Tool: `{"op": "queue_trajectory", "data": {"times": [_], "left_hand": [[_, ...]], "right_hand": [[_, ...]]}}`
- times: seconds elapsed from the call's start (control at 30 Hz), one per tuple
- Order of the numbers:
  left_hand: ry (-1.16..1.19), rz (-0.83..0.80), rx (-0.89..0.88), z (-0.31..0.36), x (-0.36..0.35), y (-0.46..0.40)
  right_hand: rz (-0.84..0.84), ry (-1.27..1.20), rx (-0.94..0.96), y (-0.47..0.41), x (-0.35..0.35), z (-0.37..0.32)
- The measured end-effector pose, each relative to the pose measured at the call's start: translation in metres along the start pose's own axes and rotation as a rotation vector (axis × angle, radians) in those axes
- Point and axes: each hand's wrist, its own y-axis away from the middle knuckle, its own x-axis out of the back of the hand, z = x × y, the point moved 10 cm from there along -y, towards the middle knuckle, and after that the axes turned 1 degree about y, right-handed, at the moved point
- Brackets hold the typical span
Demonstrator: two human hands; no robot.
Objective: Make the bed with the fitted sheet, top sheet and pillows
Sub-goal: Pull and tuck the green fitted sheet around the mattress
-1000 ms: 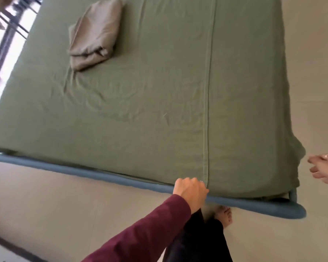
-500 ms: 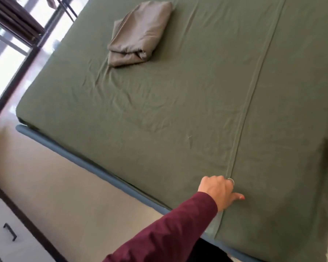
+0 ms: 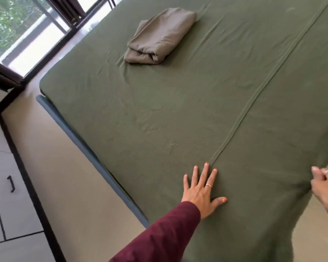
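Single head-worn view, high above bed (image 3: 159,114), tilted down and forward, horizon rolled. Close to left hand (image 3: 201,193) pressed flat on sheet low in frame; right hand (image 3: 324,188) cut by right edge. Window (image 3: 17,31) far beyond left hand, upper left.

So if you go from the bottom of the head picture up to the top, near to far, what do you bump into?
Left hand flat on the green fitted sheet → folded brown sheet → window.
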Motion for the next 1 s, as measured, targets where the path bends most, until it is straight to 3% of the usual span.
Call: {"op": "queue_trajectory", "data": {"times": [0.07,0.13,0.33,0.5,0.73,1.0], "left_hand": [[0.049,0.047,0.064,0.008,-0.004,0.009],[0.070,0.075,0.089,0.018,-0.011,0.016],[0.049,0.068,0.173,0.027,-0.034,0.038],[-0.107,0.093,0.234,0.027,-0.062,0.071],[-0.205,0.152,0.087,0.044,-0.110,0.123],[-0.195,0.145,0.032,0.046,-0.127,0.139]], "right_hand": [[-0.109,-0.007,-0.009,-0.018,-0.011,0.047],[-0.059,0.064,-0.043,-0.020,-0.001,0.077],[-0.090,0.001,-0.001,0.031,0.045,0.004],[-0.350,-0.105,0.015,0.068,0.011,-0.015],[-0.673,-0.008,-0.077,0.225,-0.084,0.023],[-0.574,-0.154,-0.078,0.254,-0.100,0.034]]}}
